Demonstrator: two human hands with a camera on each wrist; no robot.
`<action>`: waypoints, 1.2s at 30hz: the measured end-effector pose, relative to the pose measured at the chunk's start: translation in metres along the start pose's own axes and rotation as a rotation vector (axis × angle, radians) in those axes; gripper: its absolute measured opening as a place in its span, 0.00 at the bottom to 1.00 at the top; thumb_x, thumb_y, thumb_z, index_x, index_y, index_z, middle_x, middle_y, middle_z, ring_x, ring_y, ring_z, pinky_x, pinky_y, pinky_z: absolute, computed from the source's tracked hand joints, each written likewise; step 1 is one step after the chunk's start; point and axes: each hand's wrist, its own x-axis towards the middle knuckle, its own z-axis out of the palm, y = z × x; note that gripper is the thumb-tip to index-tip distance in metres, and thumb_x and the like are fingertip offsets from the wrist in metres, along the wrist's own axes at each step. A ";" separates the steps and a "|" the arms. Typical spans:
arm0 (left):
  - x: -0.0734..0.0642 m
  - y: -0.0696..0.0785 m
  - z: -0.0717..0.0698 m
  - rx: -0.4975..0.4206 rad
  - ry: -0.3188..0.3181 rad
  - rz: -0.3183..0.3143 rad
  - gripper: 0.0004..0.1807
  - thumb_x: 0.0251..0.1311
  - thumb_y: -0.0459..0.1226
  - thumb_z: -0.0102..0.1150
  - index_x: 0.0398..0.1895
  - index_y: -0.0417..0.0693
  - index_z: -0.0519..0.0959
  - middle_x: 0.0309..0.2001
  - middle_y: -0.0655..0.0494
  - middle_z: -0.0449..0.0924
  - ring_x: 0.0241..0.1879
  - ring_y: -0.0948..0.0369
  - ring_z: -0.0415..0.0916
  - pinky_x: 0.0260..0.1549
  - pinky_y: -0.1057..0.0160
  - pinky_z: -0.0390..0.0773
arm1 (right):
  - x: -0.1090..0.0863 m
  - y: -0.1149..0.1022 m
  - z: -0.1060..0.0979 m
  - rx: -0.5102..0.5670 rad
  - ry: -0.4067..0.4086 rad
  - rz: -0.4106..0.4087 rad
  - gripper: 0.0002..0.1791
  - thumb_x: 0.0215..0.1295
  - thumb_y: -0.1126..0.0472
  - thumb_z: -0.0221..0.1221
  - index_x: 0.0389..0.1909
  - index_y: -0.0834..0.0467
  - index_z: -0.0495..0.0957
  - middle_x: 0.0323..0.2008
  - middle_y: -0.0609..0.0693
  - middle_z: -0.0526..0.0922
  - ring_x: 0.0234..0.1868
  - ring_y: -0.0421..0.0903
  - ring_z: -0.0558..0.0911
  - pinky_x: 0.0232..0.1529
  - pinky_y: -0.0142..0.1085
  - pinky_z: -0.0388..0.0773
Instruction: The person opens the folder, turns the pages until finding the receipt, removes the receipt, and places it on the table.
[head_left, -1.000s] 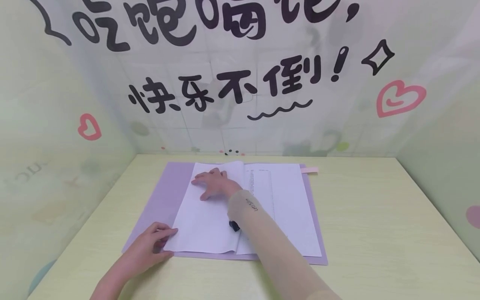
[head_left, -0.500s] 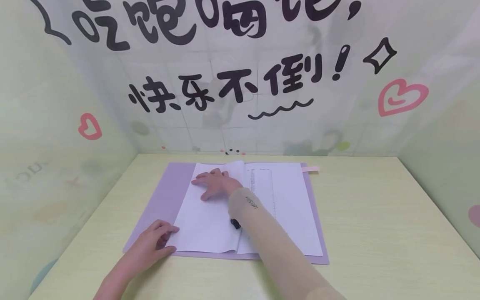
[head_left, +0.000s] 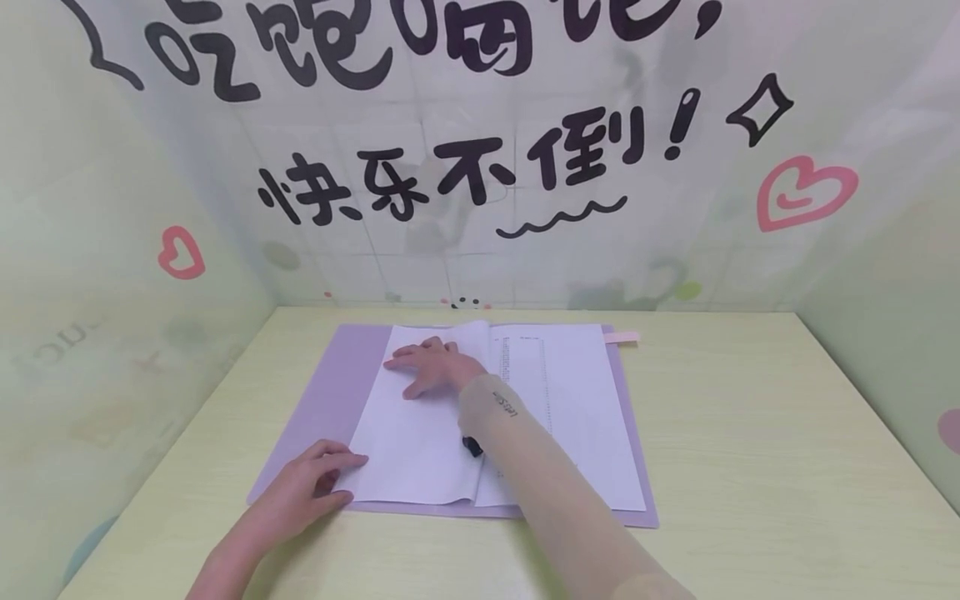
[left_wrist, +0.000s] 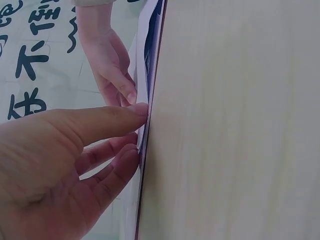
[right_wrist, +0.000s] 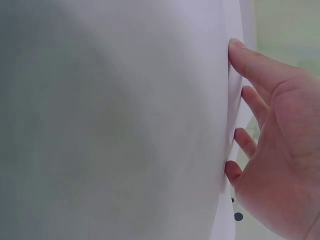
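An open purple folder (head_left: 330,383) lies on the table with white pages in it. The left page (head_left: 405,450) is blank; the right page (head_left: 592,417) carries a printed column. My right hand (head_left: 431,368) rests on the upper part of the left page with fingers spread. In the right wrist view its fingertips (right_wrist: 235,46) touch the white sheet. My left hand (head_left: 303,487) is at the lower left corner, its index finger on the page and its thumb near the folder's bottom edge. The left wrist view shows that thumb (left_wrist: 115,122) touching the edge.
A pink tab (head_left: 621,338) sticks out at the folder's upper right. The pale wooden table (head_left: 757,450) is bounded behind by a printed curtain (head_left: 450,267) with dark lettering and hearts. My right forearm (head_left: 555,492) crosses over the right page.
The left hand's index finger has slid slightly right, farther onto the page corner. My right hand stays in place on the left page.
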 end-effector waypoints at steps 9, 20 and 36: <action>0.000 -0.001 0.001 0.002 0.035 0.021 0.24 0.45 0.31 0.75 0.50 0.50 0.84 0.48 0.56 0.78 0.38 0.71 0.72 0.39 0.69 0.80 | -0.008 0.010 -0.003 0.220 0.048 -0.015 0.30 0.70 0.52 0.57 0.72 0.39 0.64 0.76 0.38 0.60 0.79 0.46 0.55 0.78 0.51 0.53; 0.001 0.000 0.002 -0.006 0.029 -0.009 0.24 0.45 0.30 0.75 0.49 0.51 0.84 0.48 0.57 0.78 0.38 0.73 0.70 0.38 0.70 0.78 | -0.038 0.030 -0.025 0.334 0.177 -0.092 0.27 0.71 0.55 0.58 0.70 0.48 0.68 0.72 0.46 0.68 0.75 0.46 0.63 0.76 0.42 0.60; 0.000 0.003 0.002 -0.005 0.021 -0.058 0.24 0.46 0.31 0.74 0.49 0.52 0.84 0.48 0.59 0.78 0.39 0.73 0.70 0.38 0.70 0.78 | -0.109 0.078 -0.041 0.419 0.439 0.043 0.27 0.71 0.57 0.58 0.69 0.53 0.68 0.67 0.51 0.73 0.68 0.55 0.72 0.68 0.50 0.71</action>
